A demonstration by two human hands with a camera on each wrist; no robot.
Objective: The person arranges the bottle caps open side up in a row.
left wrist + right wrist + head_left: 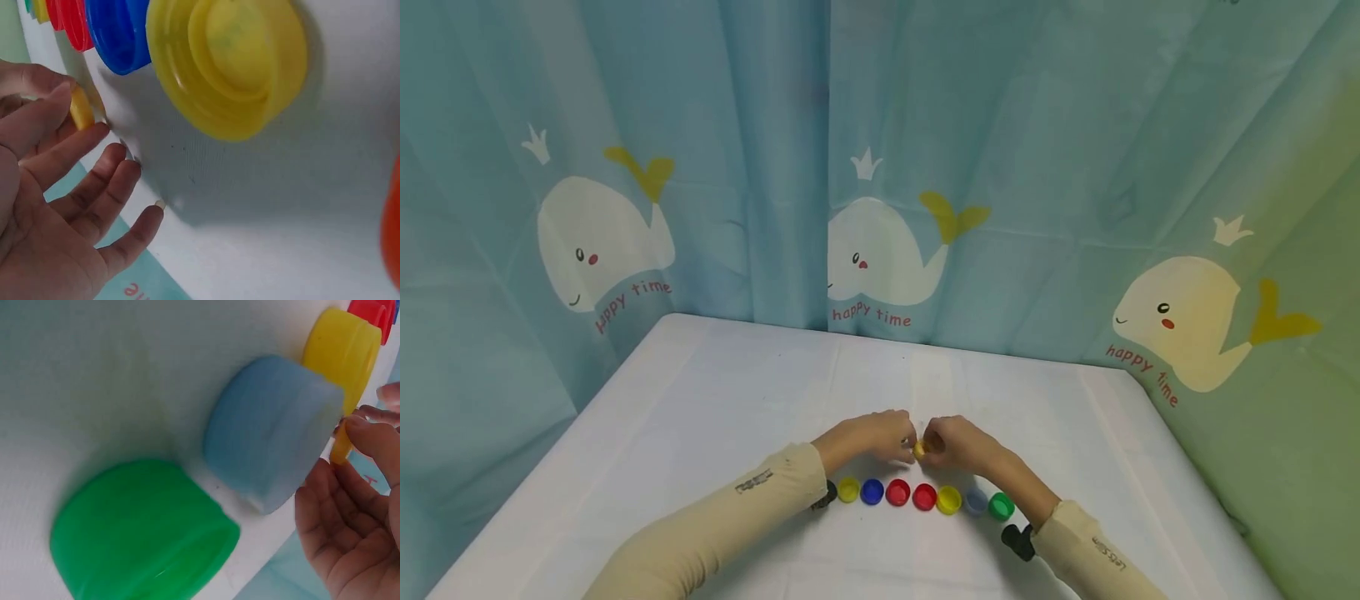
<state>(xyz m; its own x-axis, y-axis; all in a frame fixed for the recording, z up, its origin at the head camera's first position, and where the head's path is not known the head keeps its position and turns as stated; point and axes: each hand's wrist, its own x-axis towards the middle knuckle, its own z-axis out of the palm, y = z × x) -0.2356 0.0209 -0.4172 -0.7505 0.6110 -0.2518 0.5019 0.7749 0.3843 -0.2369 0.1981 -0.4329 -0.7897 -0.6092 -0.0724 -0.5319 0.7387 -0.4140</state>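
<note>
In the head view, both hands meet over the white table, behind a row of plastic caps. A small yellow-orange piece [919,451] is between them; its exact kind is unclear. My right hand [961,443] pinches it between thumb and fingers. From the other side, my left hand [887,435] holds it with thumb and index finger, the other fingers spread apart in the left wrist view. Nearest the hands lie two red caps [898,492], with a yellow cap [949,500] to their right. A light blue cap [269,431] and a green cap [137,531] lie nearest the right wrist.
Left of the red caps are a blue cap [872,492] and another yellow cap [848,489]. Part of an orange thing [392,225] shows at the left wrist view's edge. The white table [760,375] ends against a whale-print curtain [1037,150].
</note>
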